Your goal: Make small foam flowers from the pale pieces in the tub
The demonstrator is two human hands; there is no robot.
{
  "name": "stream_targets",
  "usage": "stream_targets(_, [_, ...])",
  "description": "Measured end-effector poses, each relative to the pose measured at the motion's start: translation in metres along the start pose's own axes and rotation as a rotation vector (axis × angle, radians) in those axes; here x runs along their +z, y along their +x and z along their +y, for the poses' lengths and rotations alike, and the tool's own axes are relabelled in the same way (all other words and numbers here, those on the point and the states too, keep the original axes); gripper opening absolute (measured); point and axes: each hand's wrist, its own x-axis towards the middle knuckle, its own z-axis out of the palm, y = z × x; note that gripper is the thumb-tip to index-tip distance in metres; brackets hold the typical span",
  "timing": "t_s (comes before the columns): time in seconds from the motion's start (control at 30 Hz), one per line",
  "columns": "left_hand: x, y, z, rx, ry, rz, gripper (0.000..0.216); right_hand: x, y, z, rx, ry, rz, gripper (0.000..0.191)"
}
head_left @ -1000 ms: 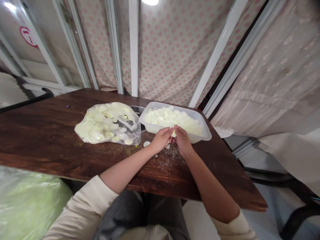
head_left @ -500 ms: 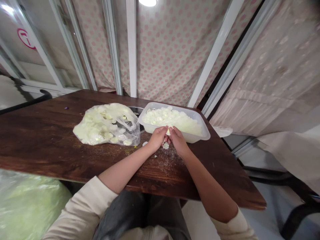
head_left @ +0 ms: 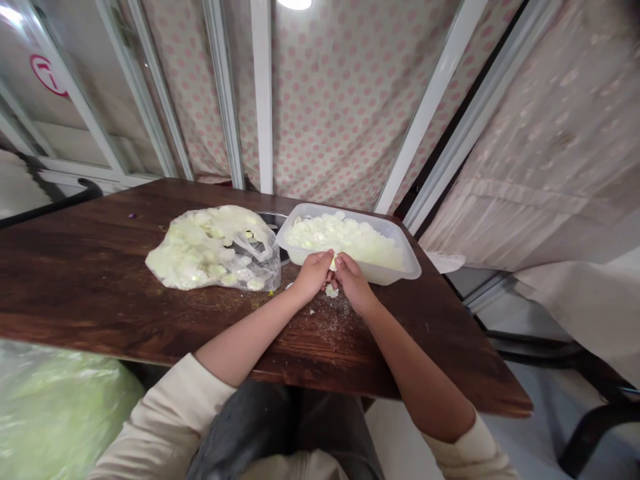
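My left hand [head_left: 313, 275] and my right hand [head_left: 353, 282] meet over the dark wooden table [head_left: 90, 280], fingertips pinched together on a small pale yellow-white piece [head_left: 333, 262]. They are just in front of a clear plastic tub [head_left: 400, 257] heaped with similar pale pieces. A small white scrap [head_left: 331, 291] lies on the table under the hands, among crumbs. To the left lies a clear plastic bag [head_left: 213, 248] full of the same pale stuff.
A large green-tinted plastic bag [head_left: 55, 413] sits below the table's near edge at the left. A dotted curtain and white frames stand behind the table. The table's right corner [head_left: 520, 400] ends near a dark chair.
Both hands have drifted slightly left and toward the tub's front wall, still pinching the piece. A white scrap now lies on the table beneath them.
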Motion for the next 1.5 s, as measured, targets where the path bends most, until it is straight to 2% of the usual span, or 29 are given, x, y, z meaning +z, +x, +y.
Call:
stream_targets(0.07, [-0.001,0.001,0.000,-0.003,0.013,-0.006,0.046,0.002,0.000,0.002,0.007,0.015,0.016,0.036])
stream_targets(0.13, [0.000,0.002,-0.002,-0.008,0.021,-0.018,0.047,0.002,0.001,0.003,0.056,0.052,0.096,0.036])
stream_targets(0.27, [0.005,0.001,-0.005,-0.065,0.000,-0.063,0.036,0.000,0.002,0.001,0.175,0.110,0.224,0.035])
stream_targets(0.37, [0.005,0.000,-0.003,-0.043,0.020,-0.064,0.025,0.000,0.002,-0.003,0.199,0.161,0.205,0.034])
stream_targets(0.5, [0.001,-0.001,0.001,0.006,0.006,-0.017,0.017,0.002,0.000,-0.008,0.184,0.277,0.114,0.035])
stream_targets(0.67, [0.001,0.000,0.002,-0.032,-0.100,0.007,0.025,0.001,0.000,-0.009,0.190,0.333,0.058,0.037])
stream_targets(0.87, [0.006,-0.003,0.001,-0.008,-0.116,-0.035,0.026,-0.003,0.002,-0.008,0.229,0.331,0.135,0.036])
stream_targets(0.93, [0.006,-0.003,0.000,0.001,-0.095,-0.032,0.029,-0.002,0.001,-0.009,0.206,0.320,0.122,0.035])
stream_targets(1.13, [-0.001,0.001,-0.003,0.011,-0.011,0.121,0.045,0.005,-0.003,-0.007,0.133,0.307,-0.026,0.034])
stream_targets(1.2, [0.000,0.000,-0.002,0.018,0.034,0.121,0.048,0.004,-0.002,-0.005,0.165,0.328,0.011,0.035])
stream_targets(1.37, [0.009,-0.006,0.002,0.057,0.016,0.002,0.043,-0.003,0.003,-0.005,0.212,0.328,0.180,0.036])
stream_targets(1.43, [0.010,-0.006,0.002,0.047,-0.024,-0.017,0.039,-0.005,0.004,-0.005,0.185,0.297,0.195,0.037])
stream_targets(1.5, [0.008,-0.005,0.003,0.020,-0.071,-0.007,0.036,-0.003,0.002,-0.004,0.145,0.260,0.150,0.037])
